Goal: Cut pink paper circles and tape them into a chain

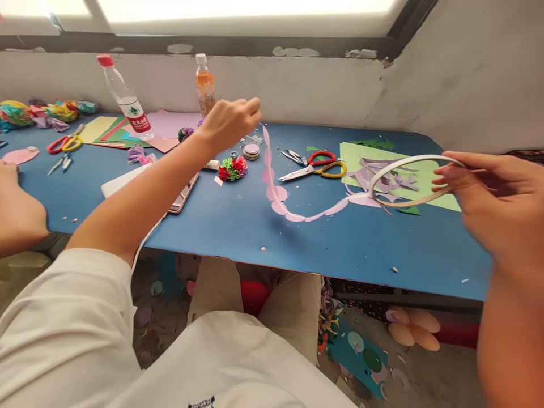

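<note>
My left hand [232, 120] is raised above the table, its fingers pinched on one end of a long strip [304, 217]. The strip looks like tape and has pink-lilac paper circles stuck along it. It sags in a curve and runs to a thin ring-shaped tape roll [397, 160] on the right. My right hand [495, 195] grips that roll by its right edge between thumb and fingers. Under the strip lies a loose pink paper circle [279, 194]. Scissors [317, 166] with red and yellow handles rest behind it. A small stack of paper circles [251, 151] is near my left hand.
Lilac scraps lie on light green paper [442, 195] at right. A red-green paper flower [232, 169], a phone [186, 192], a red-capped bottle [131, 107] and an orange drink bottle [205, 85] stand left. Another person's arm [19, 209] rests at the far left.
</note>
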The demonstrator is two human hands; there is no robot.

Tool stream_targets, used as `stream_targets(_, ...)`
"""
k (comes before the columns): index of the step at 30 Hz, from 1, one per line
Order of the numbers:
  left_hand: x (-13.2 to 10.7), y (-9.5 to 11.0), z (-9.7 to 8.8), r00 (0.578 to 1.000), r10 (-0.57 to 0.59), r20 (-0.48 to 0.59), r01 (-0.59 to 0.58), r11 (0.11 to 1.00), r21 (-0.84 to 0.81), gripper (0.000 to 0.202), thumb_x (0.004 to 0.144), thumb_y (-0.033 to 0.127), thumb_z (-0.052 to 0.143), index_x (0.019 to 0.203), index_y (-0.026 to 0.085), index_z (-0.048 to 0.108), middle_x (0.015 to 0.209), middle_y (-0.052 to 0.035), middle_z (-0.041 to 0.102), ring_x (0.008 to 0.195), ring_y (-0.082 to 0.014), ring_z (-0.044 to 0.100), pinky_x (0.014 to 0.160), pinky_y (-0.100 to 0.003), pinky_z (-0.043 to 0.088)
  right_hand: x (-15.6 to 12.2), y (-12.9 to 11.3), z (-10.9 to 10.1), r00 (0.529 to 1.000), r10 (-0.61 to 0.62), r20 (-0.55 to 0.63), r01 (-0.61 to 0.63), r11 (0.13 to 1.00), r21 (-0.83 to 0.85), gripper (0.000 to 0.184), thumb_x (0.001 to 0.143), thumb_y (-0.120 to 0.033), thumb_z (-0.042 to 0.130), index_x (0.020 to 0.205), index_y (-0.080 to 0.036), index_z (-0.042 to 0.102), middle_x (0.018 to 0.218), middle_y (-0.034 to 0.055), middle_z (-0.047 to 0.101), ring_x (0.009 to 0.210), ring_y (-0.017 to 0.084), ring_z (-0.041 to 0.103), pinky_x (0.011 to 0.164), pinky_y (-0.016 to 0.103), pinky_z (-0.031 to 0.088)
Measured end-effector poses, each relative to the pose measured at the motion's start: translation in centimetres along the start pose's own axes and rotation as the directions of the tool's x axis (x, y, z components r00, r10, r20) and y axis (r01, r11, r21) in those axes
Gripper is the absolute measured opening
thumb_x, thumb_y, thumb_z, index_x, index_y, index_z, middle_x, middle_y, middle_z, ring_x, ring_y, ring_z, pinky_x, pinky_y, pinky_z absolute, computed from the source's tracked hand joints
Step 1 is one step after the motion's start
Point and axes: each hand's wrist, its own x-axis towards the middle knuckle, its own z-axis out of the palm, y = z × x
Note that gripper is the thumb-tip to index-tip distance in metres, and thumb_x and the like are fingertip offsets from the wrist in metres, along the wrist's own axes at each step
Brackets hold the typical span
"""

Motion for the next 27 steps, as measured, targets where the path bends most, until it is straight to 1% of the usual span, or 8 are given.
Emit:
stream_targets(5,3.7,-4.6,-0.3,0.992,-0.119,0.032,0.115,0.989,0.088,0.046,0.099,0.018,0.018,0.121,0.02,0.058,0.127,-0.0103,0.053,0.117,-0.0283,0.051,0.099,-0.052,0.039,-1.2,-1.2,3.3,0.978,0.206,0.028,-0.208,0.96,0.187,0.032,0.074,-0.045,0.072,0.099,-0.026,0.077,0.083,0.007,0.076,0.073,0.027,0.071,0.065,0.046,0.058)
stream_targets(8,3.2,-6.5,1.4,0.959,-0.279,0.054,0.278,0.96,0.035,0.047,0.101,0.024,0.017,0.122,0.015,0.057,0.126,-0.0126,0.055,0.118,-0.0291,0.049,0.099,-0.053,0.037,-3.0,-1.3,6.2,0.946,0.255,0.201,-0.307,0.903,0.299,0.035,0.074,-0.048,0.071,0.099,-0.024,0.075,0.082,0.0054,0.075,0.076,0.025,0.071,0.073,0.045,0.059)
stream_targets(11,1.3,-6.5,3.6,0.926,-0.371,0.068,0.373,0.927,-0.022,0.054,0.103,0.035,0.014,0.119,0.003,0.055,0.117,-0.0132,0.06,0.112,-0.0246,0.049,0.096,-0.051,0.04,-5.1,-1.3,8.5,0.906,0.264,0.331,-0.373,0.867,0.33,0.035,0.076,-0.048,0.07,0.099,-0.022,0.075,0.084,0.0061,0.075,0.078,0.024,0.071,0.075,0.043,0.06)
stream_targets(14,-1.8,-3.4,5.1,0.95,-0.311,0.034,0.312,0.948,-0.065,0.051,0.103,0.035,0.015,0.114,0.007,0.056,0.114,-0.0134,0.062,0.106,-0.0238,0.052,0.088,-0.046,0.044,-6.1,-1.2,9.6,0.892,0.26,0.369,-0.385,0.864,0.324,0.033,0.076,-0.046,0.07,0.1,-0.024,0.074,0.088,0.0056,0.074,0.083,0.023,0.071,0.076,0.041,0.059)
stream_targets(17,-5.9,2.7,6.2,0.999,-0.035,0.04,0.04,0.989,-0.145,0.04,0.099,0.034,0.027,0.108,0.018,0.062,0.114,-0.0077,0.066,0.104,-0.0195,0.057,0.088,-0.036,0.046,-5.6,-1.0,9.8,0.903,0.266,0.338,-0.381,0.86,0.34,0.033,0.078,-0.047,0.07,0.101,-0.025,0.074,0.086,0.0046,0.073,0.078,0.022,0.07,0.073,0.04,0.06)
stream_targets(20,-9.4,9.6,7.8,0.951,0.292,0.098,-0.259,0.93,-0.26,0.035,0.095,0.042,0.04,0.086,0.022,0.067,0.089,-0.0022,0.071,0.084,-0.0148,0.064,0.071,-0.027,0.049,-4.6,-1.4,9.7,0.917,0.256,0.306,-0.364,0.852,0.377,0.031,0.078,-0.046,0.07,0.1,-0.025,0.074,0.08,0.003,0.071,0.071,0.02,0.069,0.07,0.038,0.061)
stream_targets(22,-10.4,12.9,9.0,0.894,0.446,0.049,-0.411,0.858,-0.308,0.039,0.097,0.041,0.039,0.096,0.015,0.068,0.109,-0.0105,0.07,0.094,-0.0186,0.066,0.082,-0.03,0.05,-4.1,-1.9,9.8,0.928,0.233,0.291,-0.342,0.843,0.415,0.03,0.078,-0.046,0.07,0.1,-0.025,0.074,0.08,0.0019,0.069,0.07,0.018,0.068,0.069,0.037,0.062)
stream_targets(27,-8.4,15.4,10.5,0.965,0.184,0.185,-0.125,0.949,-0.29,0.066,0.095,0.053,0.042,0.135,0.001,0.048,0.139,-0.0211,0.053,0.13,-0.0296,0.049,0.109,-0.04,0.037,-3.9,-3.5,10.1,0.935,0.188,0.3,-0.322,0.805,0.498,0.03,0.078,-0.042,0.072,0.105,-0.028,0.073,0.083,0.0,0.064,0.068,0.015,0.066,0.066,0.033,0.063)
